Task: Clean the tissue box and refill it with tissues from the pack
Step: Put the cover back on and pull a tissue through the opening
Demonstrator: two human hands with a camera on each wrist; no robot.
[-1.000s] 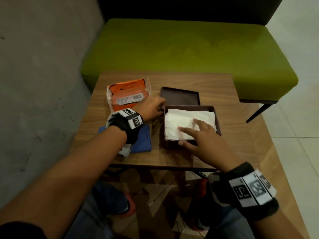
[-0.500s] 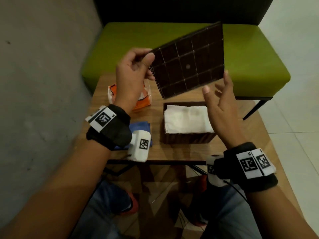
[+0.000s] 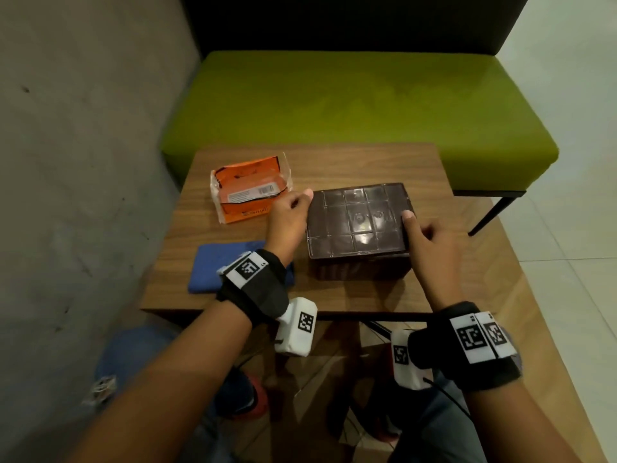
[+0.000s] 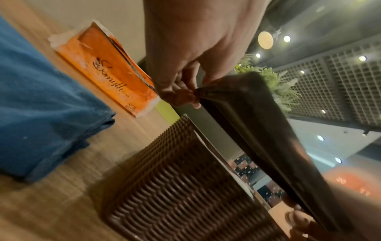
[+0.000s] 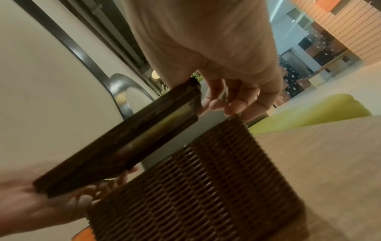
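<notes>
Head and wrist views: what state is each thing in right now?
Lid: held over the box, tilted, not seated.
Box: on the table, uncovered.
Pack: torn open, lying flat.
Cloth: folded, lying flat.
Left hand: grips the lid's left edge.
Right hand: grips the lid's right edge.

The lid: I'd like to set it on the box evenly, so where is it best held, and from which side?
Hold the lid by its two short edges, one hand from each side, as the left hand and right hand do: it is flat, thin and wide, so opposite edges keep it level over the box.
</notes>
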